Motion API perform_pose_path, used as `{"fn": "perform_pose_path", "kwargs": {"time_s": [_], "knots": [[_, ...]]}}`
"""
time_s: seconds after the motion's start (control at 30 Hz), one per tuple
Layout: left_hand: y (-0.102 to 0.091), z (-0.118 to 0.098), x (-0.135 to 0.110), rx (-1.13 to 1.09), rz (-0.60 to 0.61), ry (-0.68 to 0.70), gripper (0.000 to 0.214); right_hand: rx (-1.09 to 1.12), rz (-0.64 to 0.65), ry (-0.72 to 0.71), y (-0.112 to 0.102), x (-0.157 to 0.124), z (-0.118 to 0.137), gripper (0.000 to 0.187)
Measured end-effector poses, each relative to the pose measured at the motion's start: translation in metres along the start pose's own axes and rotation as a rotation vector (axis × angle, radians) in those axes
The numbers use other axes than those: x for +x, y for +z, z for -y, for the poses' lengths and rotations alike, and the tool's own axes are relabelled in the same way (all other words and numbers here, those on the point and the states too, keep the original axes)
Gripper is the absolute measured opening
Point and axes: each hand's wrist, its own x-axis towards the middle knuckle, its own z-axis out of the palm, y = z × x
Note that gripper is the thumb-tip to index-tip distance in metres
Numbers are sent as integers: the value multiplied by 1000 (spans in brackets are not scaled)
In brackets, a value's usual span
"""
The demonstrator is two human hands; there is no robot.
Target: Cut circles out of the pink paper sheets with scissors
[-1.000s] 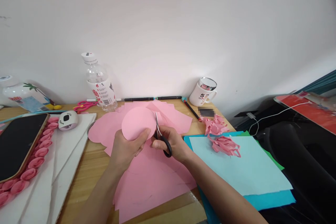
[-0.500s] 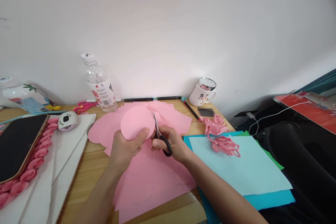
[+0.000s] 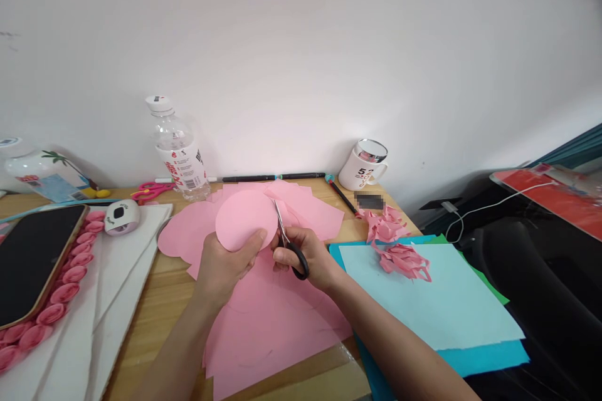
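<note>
My left hand (image 3: 230, 263) grips a round pink paper disc (image 3: 245, 218), thumb on its face near the lower right edge. My right hand (image 3: 303, 257) has its fingers in the black handles of a pair of scissors (image 3: 301, 261). The blades point up and lie along the disc's right edge; a narrow bit of pink paper shows near them. Beneath both hands spreads a pile of pink paper sheets (image 3: 277, 338), some with faint drawn curves. More cut pink paper with a rounded edge (image 3: 185, 235) lies at the pile's left.
Crumpled pink scraps (image 3: 403, 261) lie on pale blue sheets (image 3: 437, 307) at right. A lidded white mug (image 3: 360, 169), black pens (image 3: 249, 178), a plastic bottle (image 3: 181, 150) and pink scissors (image 3: 153, 190) line the wall. At left, a phone (image 3: 35, 263) rests beside rolled pink paper flowers (image 3: 66, 291).
Almost nothing differs. The disc has shifted very slightly left, and the scissors' blades have moved a touch against its right edge.
</note>
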Motion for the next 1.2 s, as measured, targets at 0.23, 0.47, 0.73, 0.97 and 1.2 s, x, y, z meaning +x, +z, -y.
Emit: {"fn": "perform_pose_path", "kwargs": {"time_s": [0.23, 0.47, 0.73, 0.97, 1.2], "knots": [[-1, 4, 2, 19, -10, 20, 40, 4, -13, 23, 1, -1, 0, 34], [-1, 0, -2, 21, 132, 160, 43, 0, -22, 27, 0, 0, -1, 35], [-1, 2, -1, 76, 86, 157, 45, 5, -31, 32, 2, 0, -2, 41], [-1, 1, -1, 55, 96, 78, 41, 53, -27, -8, 1, 0, 1, 50], [-3, 3, -1, 38, 111, 64, 42, 27, -20, -26, 2, 0, 2, 48]]}}
